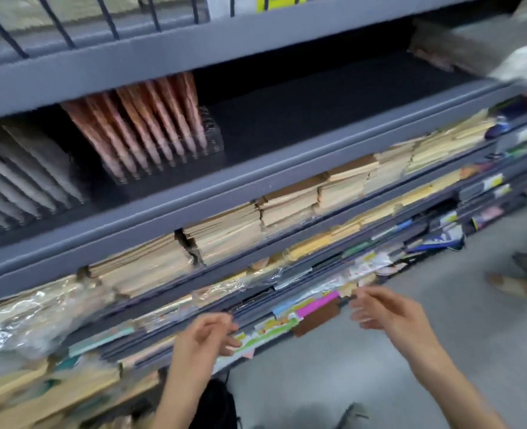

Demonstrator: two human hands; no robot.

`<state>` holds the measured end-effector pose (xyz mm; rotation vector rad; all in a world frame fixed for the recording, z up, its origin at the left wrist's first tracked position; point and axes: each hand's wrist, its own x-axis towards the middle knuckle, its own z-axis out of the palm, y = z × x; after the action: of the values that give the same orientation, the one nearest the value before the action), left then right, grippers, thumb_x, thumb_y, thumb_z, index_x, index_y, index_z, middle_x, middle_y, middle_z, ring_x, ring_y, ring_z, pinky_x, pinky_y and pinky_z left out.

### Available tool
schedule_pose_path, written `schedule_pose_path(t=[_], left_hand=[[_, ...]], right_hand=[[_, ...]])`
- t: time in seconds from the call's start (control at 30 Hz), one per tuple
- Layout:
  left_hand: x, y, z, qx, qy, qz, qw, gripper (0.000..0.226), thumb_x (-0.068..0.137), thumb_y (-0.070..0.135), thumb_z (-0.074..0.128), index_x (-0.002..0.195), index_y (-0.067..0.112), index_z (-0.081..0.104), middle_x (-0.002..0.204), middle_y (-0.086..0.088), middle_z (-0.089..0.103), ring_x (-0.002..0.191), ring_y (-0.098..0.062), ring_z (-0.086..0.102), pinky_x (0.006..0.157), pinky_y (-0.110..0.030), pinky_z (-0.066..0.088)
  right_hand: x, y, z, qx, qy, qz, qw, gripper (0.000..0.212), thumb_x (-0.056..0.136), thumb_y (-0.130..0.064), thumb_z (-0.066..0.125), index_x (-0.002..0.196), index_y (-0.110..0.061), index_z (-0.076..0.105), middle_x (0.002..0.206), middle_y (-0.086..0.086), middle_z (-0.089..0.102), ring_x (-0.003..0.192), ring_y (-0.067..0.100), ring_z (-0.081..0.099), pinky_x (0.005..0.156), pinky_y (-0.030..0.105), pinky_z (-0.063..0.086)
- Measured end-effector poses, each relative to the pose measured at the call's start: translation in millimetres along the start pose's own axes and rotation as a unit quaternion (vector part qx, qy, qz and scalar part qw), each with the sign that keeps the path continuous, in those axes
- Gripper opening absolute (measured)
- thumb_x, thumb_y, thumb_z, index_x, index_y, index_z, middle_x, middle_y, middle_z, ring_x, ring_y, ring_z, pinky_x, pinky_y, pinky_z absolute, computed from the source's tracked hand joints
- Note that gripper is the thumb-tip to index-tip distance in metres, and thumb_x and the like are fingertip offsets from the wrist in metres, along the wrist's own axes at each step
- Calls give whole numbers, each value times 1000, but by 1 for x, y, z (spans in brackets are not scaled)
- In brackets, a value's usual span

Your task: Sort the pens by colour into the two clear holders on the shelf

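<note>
Grey pens (24,178) sit far left on the dark shelf (318,119), packed in tilted rows and leaning back; the picture is blurred there and I can't make out what carries them. Just beside them, to the right, copper-pink pens (141,119) stand in the clear holder (214,134), rows of them, also leaning back, tips down in its slots. Right of that holder the shelf runs bare and black. One level down, stacks of tan paper goods (225,230) fill the tier from end to end, some under crinkled plastic wrap (18,317) at the left.

Now my hands, low in front of the bottom tiers and well apart from the pens. Left hand (206,332): fingers loosely curled toward the thumb, nothing in them, hovering over the coloured paper edges (287,323); touching or not, I can't tell. Under that wrist, a black bag (216,404) on the grey floor (379,366). Right hand (389,311): fingers relaxed and slightly spread, smeared with blur, holding nothing, out over the floor just off the shelf edge. Far right, someone's feet (522,283) on the floor.
</note>
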<state>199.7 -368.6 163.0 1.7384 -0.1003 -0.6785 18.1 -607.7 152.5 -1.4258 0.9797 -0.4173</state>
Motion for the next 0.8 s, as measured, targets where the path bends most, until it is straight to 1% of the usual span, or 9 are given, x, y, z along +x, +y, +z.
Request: schedule_pose_path(t=[0.1, 0.17, 0.27, 0.37, 0.5, 0.6, 0.67, 0.73, 0.8], left_hand=[[2, -50, 35, 49, -54, -102, 992, 10, 95, 5, 63, 92, -3, 68, 88, -21, 75, 61, -26, 68, 59, -32, 54], [4, -68, 60, 86, -73, -128, 985, 9, 95, 3, 62, 92, -2, 69, 85, -19, 74, 58, -24, 68, 54, -28, 54], [12, -67, 108, 139, -89, -127, 978, 10, 96, 8, 63, 93, 0, 70, 83, -14, 75, 60, -22, 70, 56, -29, 56], [22, -35, 175, 170, -104, -80, 977, 8, 95, 7, 64, 90, 6, 71, 86, -12, 75, 69, -22, 72, 64, -30, 55], [39, 47, 267, 236, -54, 109, 964, 11, 91, 13, 70, 92, 23, 74, 90, 16, 75, 90, -3, 69, 83, -22, 53], [50, 124, 318, 298, 29, 356, 885, 13, 96, 28, 63, 106, 25, 70, 110, 20, 67, 109, 6, 58, 99, -12, 40], [68, 166, 339, 342, 76, 463, 814, 24, 96, 31, 56, 113, 19, 68, 117, 10, 64, 118, -5, 54, 108, -21, 33], [93, 204, 357, 404, 115, 467, 778, 30, 98, 33, 52, 119, 15, 65, 122, 0, 63, 121, -18, 53, 108, -34, 34], [120, 232, 373, 501, 137, 380, 766, 42, 102, 41, 43, 130, 15, 60, 130, -8, 62, 122, -30, 52, 104, -45, 37]], right_hand=[[0, 54, -38, -31, -3, 85, 996, 10, 91, -8, 65, 90, -13, 73, 82, 6, 74, 68, 17, 71, 58, 22, 53], [7, 74, -65, -56, -1, 111, 992, 10, 89, -8, 68, 87, -16, 74, 78, 3, 74, 67, 14, 71, 56, 19, 53], [30, 81, -113, -102, -8, 121, 987, 10, 87, -13, 71, 84, -22, 75, 77, -2, 74, 70, 12, 71, 65, 28, 56], [70, 61, -172, -151, -14, 81, 985, 9, 86, -19, 73, 86, -28, 75, 84, -11, 75, 80, 10, 71, 80, 35, 56], [135, -7, -252, -223, -5, -36, 974, 12, 86, -32, 70, 86, -43, 68, 88, -31, 70, 81, -10, 66, 73, 5, 47], [177, -76, -296, -265, -2, -131, 955, 12, 86, -40, 66, 93, -48, 63, 91, -34, 67, 83, -10, 64, 70, 7, 48], [200, -121, -307, -286, -6, -204, 936, 19, 87, -43, 62, 105, -47, 62, 96, -29, 67, 88, -9, 62, 70, 6, 45], [226, -163, -307, -311, -9, -288, 906, 32, 89, -47, 57, 119, -37, 61, 108, -22, 64, 97, -6, 59, 81, 10, 44], [255, -200, -298, -343, -8, -345, 874, 42, 92, -48, 53, 129, -28, 56, 124, -10, 60, 113, 4, 54, 94, 23, 40]])
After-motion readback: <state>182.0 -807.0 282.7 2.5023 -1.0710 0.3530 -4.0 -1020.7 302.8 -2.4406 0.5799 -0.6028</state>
